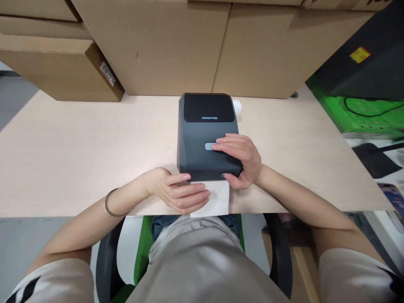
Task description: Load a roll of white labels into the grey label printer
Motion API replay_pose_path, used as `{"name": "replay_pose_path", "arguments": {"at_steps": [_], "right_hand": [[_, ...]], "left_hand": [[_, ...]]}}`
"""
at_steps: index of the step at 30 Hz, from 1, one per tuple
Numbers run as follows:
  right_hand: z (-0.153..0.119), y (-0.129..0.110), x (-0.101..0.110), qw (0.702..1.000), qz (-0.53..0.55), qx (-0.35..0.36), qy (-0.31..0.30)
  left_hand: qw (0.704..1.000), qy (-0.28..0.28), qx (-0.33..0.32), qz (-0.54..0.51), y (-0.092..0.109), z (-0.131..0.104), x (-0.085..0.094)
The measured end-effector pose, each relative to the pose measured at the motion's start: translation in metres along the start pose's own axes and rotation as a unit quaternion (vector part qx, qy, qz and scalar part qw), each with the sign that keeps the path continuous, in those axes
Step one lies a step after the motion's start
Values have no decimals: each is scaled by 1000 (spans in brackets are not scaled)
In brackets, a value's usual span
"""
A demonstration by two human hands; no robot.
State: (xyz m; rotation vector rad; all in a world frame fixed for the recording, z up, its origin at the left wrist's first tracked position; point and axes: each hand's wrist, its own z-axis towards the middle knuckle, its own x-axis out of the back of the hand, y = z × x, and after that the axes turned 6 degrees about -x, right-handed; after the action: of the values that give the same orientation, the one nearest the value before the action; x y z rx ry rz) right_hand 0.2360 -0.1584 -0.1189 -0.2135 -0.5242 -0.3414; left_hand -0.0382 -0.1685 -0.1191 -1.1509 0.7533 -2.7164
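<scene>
A dark grey label printer (197, 158) with a glossy black window stands on the light wooden table in front of me. White paper (220, 202) comes out of its front and reaches the table edge. My left hand (178, 191) lies over the left part of this paper, fingers stretched out, close to the printer's lower left corner. My right hand (241, 160) rests on the printer's right side. Its fingertips touch the light blue button (209, 146) on top, and its thumb is at the front lower edge, near a small round mark.
Large cardboard boxes (164, 50) stand along the back of the table (72, 147). A flatter box (47, 69) is at the back left. A white roll end (236, 107) shows behind the printer. At the right are a dark case (372, 75) and a green surface with a black cable (372, 114).
</scene>
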Motion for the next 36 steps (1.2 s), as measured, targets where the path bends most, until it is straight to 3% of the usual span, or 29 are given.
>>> {"name": "replay_pose_path", "arguments": {"at_steps": [3, 7, 11, 16, 21, 24, 29, 33, 36], "right_hand": [[1, 3, 3, 1000, -4, 12, -21], [4, 4, 10, 998, -14, 14, -62], [7, 0, 16, 995, -17, -7, -95], [12, -12, 20, 990, -56, -29, -124], [17, -22, 25, 985, -96, -28, -143], [22, -24, 30, 980, -114, -25, -164], [33, -26, 38, 973, -144, 19, -182], [39, -28, 38, 970, -167, 56, -170], [44, -27, 41, 970, -157, 23, -182]], "left_hand": [[984, -65, 69, -152, 2, -4, 0], [945, -134, 132, -267, 0, -3, -4], [899, -195, 199, -337, -4, 6, -4], [870, -230, 236, -366, -3, 9, -6], [882, -174, 243, -365, 2, 4, -12], [895, -175, 185, -367, 2, 4, -13], [946, -84, 75, -304, 1, 12, -9], [946, -83, 99, -298, 1, 14, -7], [947, -100, 101, -288, 3, 10, -9]]}}
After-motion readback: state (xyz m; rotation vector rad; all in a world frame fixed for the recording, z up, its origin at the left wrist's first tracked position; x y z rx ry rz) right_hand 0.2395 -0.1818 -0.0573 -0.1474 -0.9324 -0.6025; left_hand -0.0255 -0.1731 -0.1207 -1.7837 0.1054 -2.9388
